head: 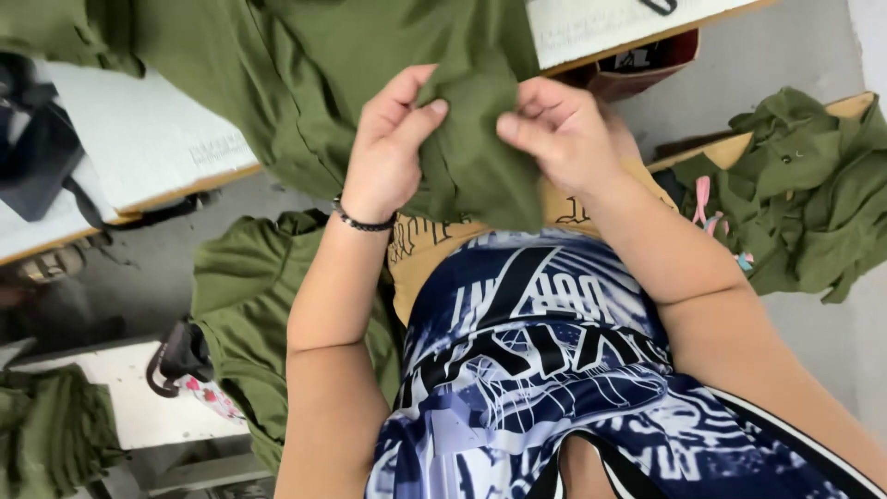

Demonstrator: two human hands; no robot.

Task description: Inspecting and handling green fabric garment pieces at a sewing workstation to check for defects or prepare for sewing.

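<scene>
Cloth heap (pixel 799 189) on the right bench (pixel 855 103), worktable (pixel 139 139) far left.

Your left hand (pixel 388 152) fingertips buried in the olive cloth (pixel 462 166), cloth's top cut by the frame, your lap hidden under it, dark machine (pixel 32 148) cropped at left

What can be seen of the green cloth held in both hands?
The green cloth is olive, matte, soft-looking woven or knit fabric, creased and folded. It hangs from the upper part of the view down to the person's lap. The left hand pinches a fold with thumb and fingers; the right hand grips the opposite edge close by, bunching the cloth between them. Its lower edge drapes over a tan garment. Its full shape is hidden.
</scene>
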